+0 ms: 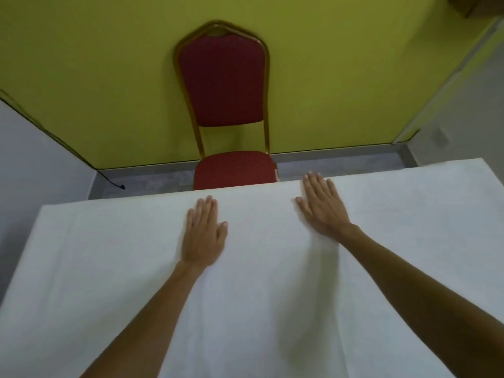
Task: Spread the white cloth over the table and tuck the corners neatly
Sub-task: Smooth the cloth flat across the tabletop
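Smoothing the white cloth (272, 282), which already covers the worktop, the left hand (204, 236) and right hand (321, 208) press flat with straight fingers near its 12 o'clock edge, gripping nothing; corner tucking seemingly remains.

Yellow-green wall (109, 64), red padded chair (225, 105) with gold frame, grey floor (341, 162), black cable (114, 184)

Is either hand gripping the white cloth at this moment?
No, the left hand and right hand both lie flat, fingers straight, on the white cloth.
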`<state>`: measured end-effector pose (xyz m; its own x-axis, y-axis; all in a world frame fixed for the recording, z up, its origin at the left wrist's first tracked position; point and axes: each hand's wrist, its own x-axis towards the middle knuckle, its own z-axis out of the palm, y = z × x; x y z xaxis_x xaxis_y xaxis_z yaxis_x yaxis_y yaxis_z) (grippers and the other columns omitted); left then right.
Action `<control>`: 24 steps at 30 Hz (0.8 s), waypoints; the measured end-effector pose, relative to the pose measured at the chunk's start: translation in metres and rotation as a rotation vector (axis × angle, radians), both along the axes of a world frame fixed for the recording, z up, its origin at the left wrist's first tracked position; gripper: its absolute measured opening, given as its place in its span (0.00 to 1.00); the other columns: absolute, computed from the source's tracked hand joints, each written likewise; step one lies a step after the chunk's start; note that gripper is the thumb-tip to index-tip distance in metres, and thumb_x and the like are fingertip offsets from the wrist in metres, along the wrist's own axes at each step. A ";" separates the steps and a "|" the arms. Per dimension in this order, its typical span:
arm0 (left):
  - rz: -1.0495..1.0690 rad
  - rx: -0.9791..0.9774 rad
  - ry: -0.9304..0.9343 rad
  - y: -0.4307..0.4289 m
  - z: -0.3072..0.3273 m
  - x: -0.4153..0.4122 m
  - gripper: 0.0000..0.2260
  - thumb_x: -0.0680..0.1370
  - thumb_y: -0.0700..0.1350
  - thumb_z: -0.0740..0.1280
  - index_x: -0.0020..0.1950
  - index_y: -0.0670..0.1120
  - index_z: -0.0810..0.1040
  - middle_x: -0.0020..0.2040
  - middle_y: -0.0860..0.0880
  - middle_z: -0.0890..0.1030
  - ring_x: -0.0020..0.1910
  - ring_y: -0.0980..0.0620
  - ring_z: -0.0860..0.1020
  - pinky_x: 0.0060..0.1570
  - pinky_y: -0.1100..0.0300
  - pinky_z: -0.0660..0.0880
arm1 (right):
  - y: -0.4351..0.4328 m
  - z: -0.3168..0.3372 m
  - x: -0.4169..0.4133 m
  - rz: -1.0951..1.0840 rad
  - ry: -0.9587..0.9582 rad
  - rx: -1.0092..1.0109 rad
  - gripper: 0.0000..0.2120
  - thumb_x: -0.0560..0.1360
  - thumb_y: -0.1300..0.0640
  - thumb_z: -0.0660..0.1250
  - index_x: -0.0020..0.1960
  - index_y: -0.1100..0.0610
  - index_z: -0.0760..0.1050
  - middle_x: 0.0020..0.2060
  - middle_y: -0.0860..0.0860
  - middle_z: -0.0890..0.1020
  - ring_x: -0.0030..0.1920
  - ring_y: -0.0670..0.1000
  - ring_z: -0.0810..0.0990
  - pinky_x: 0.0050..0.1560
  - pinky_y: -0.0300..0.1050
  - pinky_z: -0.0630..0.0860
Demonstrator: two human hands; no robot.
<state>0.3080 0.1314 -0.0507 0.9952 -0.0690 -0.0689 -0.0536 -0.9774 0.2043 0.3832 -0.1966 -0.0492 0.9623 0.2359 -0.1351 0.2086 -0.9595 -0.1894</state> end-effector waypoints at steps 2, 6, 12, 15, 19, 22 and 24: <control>0.012 0.025 -0.016 -0.001 -0.003 0.003 0.31 0.80 0.56 0.46 0.80 0.40 0.56 0.81 0.45 0.53 0.80 0.45 0.50 0.77 0.43 0.49 | -0.071 0.002 0.007 -0.070 -0.005 -0.008 0.40 0.80 0.34 0.36 0.82 0.60 0.47 0.82 0.55 0.49 0.82 0.55 0.45 0.79 0.55 0.40; 0.045 0.014 -0.023 -0.047 0.003 0.006 0.32 0.79 0.54 0.47 0.79 0.38 0.56 0.80 0.42 0.54 0.80 0.43 0.50 0.77 0.44 0.46 | -0.137 0.010 0.015 -0.183 0.041 -0.008 0.37 0.83 0.37 0.39 0.82 0.62 0.45 0.82 0.58 0.47 0.82 0.56 0.43 0.80 0.59 0.40; -0.034 -0.112 -0.002 -0.220 0.015 0.035 0.31 0.79 0.52 0.45 0.79 0.38 0.56 0.80 0.42 0.55 0.80 0.45 0.51 0.78 0.46 0.46 | -0.075 0.007 -0.009 0.203 -0.002 0.058 0.36 0.82 0.40 0.37 0.81 0.62 0.50 0.81 0.58 0.53 0.81 0.57 0.49 0.79 0.55 0.39; -0.059 -0.052 0.023 -0.258 0.007 0.042 0.32 0.80 0.56 0.43 0.80 0.40 0.53 0.81 0.43 0.52 0.80 0.45 0.49 0.77 0.48 0.43 | -0.117 0.003 0.003 0.206 0.009 0.042 0.33 0.83 0.42 0.40 0.81 0.61 0.51 0.81 0.58 0.54 0.81 0.57 0.50 0.79 0.55 0.42; -0.108 0.055 -0.046 -0.250 -0.006 0.037 0.30 0.82 0.56 0.46 0.80 0.42 0.52 0.81 0.46 0.51 0.80 0.47 0.48 0.78 0.47 0.47 | -0.247 0.004 0.031 0.009 0.010 0.011 0.38 0.81 0.37 0.36 0.82 0.61 0.48 0.82 0.57 0.51 0.82 0.55 0.47 0.80 0.53 0.41; -0.109 0.068 -0.077 -0.252 -0.011 0.039 0.30 0.82 0.56 0.47 0.80 0.42 0.53 0.81 0.45 0.52 0.80 0.47 0.49 0.78 0.46 0.49 | -0.342 0.012 0.043 -0.123 0.019 -0.003 0.42 0.78 0.32 0.33 0.82 0.60 0.47 0.82 0.56 0.49 0.82 0.54 0.45 0.79 0.50 0.40; -0.106 0.077 -0.088 -0.254 -0.013 0.039 0.30 0.82 0.55 0.47 0.80 0.41 0.54 0.81 0.45 0.53 0.80 0.46 0.50 0.77 0.45 0.51 | -0.374 0.014 0.049 -0.142 0.023 -0.006 0.46 0.77 0.29 0.31 0.81 0.62 0.50 0.81 0.58 0.52 0.82 0.55 0.48 0.80 0.52 0.43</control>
